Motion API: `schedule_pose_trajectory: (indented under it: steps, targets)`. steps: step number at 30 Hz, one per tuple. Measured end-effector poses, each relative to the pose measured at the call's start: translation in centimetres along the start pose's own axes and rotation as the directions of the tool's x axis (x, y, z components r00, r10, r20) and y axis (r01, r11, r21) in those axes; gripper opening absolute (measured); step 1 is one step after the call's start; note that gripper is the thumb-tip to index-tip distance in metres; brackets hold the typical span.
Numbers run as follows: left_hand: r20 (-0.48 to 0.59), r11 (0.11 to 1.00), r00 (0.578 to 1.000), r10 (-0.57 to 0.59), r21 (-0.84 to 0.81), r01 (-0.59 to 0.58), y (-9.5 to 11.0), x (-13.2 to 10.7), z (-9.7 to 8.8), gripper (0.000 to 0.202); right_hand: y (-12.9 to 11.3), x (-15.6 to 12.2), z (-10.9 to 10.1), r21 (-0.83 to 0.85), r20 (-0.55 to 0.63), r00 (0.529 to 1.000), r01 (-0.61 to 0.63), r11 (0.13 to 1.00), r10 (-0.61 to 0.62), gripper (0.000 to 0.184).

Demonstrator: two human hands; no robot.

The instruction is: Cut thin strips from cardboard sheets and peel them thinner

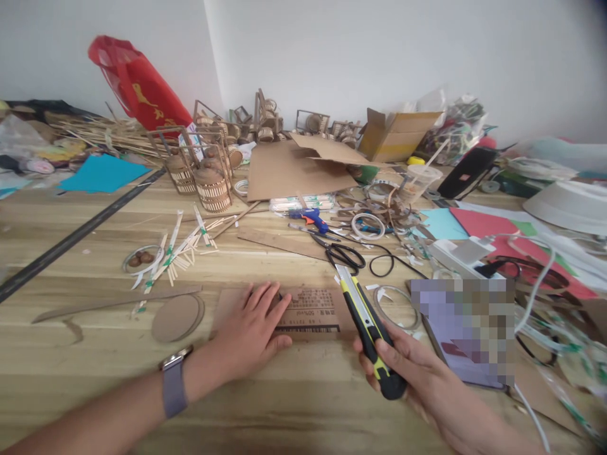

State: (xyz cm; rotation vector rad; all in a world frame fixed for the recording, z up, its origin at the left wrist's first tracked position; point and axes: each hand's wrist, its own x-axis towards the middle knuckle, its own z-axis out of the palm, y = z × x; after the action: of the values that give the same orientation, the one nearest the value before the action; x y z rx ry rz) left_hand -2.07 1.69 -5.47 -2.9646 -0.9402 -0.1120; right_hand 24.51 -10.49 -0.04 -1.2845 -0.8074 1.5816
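A strip of printed brown cardboard (pixel 313 309) lies flat on the wooden table in front of me. My left hand (pixel 253 332) rests on its left part with the fingers spread. In my right hand (pixel 408 366) is a black and yellow utility knife (pixel 367 335), its blade showing and pointing up and away. The knife is over the strip's right end; whether it touches the cardboard I cannot tell. Left of the strip lie round cardboard discs (pixel 177 318) and a long curved cardboard strip (pixel 114 302).
Black scissors (pixel 346 253) and a blue glue gun (pixel 312 219) lie beyond the strip. Chopstick pieces (pixel 184 249) are scattered to the left. Small bamboo lanterns (pixel 213 189), a large cardboard sheet (pixel 294 167) and a box (pixel 398 136) stand farther back. A tablet (pixel 462 335) and white power strip (pixel 462 256) are at right.
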Motion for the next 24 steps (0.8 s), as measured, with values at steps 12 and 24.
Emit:
schedule_pose_trajectory:
  steps: [12,24]
  targets:
    - [-0.021,1.0,1.0,-0.013,-0.021,0.013,-0.1,-0.1,0.0,0.072,0.4,-0.4,1.0,0.017,0.085,0.987,0.134,0.991,-0.135,0.031]
    - [0.001,0.999,1.0,-0.009,-0.035,0.009,0.0,-0.1,-0.1,0.071,0.1,1.0,1.5,-0.017,-0.069,0.993,0.099,0.995,-0.1,0.047]
